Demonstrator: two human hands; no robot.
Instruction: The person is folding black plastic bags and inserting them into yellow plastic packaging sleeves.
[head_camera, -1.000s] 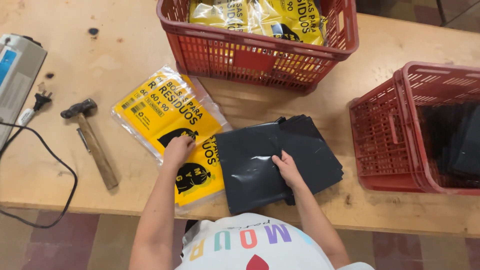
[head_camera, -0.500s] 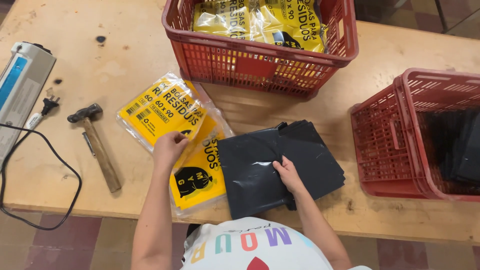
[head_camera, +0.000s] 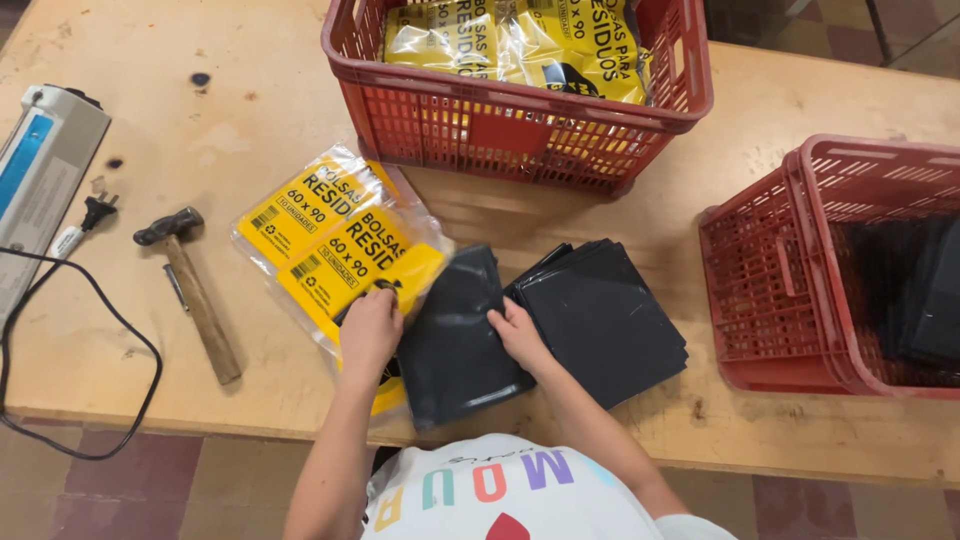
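Observation:
My left hand grips the near edge of a yellow and clear plastic package that lies on the wooden table. My right hand holds the edge of a folded bundle of black bags, which lies against the yellow package. To the right of that bundle lies a stack of folded black bags, partly under my right wrist. Part of the yellow package is hidden under the bundle and my left hand.
A red basket with several yellow packages stands at the back. Another red basket with black bags stands at the right. A hammer, a black cord with plug and a white and blue device lie at the left.
A black bundle has come off the stack and slid left onto the yellow package. My left hand has shifted to the package's edge beside it.

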